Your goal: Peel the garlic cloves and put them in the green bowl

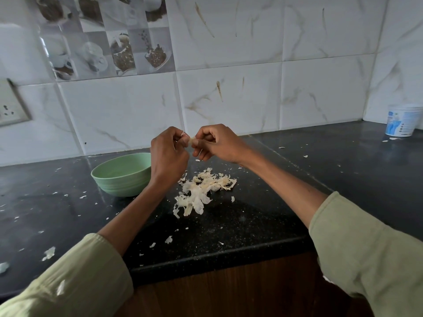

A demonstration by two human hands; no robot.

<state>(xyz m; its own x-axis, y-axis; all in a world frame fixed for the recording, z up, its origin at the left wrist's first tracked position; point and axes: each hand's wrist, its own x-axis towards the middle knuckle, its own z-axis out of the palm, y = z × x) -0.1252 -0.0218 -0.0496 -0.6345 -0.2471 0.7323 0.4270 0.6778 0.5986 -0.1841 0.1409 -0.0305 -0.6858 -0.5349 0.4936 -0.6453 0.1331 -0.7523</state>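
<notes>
Both hands are raised above the black counter, fingertips pinched together on one small garlic clove [191, 140] held between them. My left hand [168, 154] grips it from the left, my right hand [214, 143] from the right. Most of the clove is hidden by the fingers. The green bowl [119, 179] stands on the counter just left of my left wrist; its inside is pale and I cannot tell what lies in it. A pile of white garlic skins [202, 191] lies below the hands.
Bits of skin [49, 252] are scattered over the black counter [274, 202]. A white and blue tub [401, 121] stands at the far right by the tiled wall. A wall socket [9, 108] is at the left. The counter's front edge [217, 257] runs near me.
</notes>
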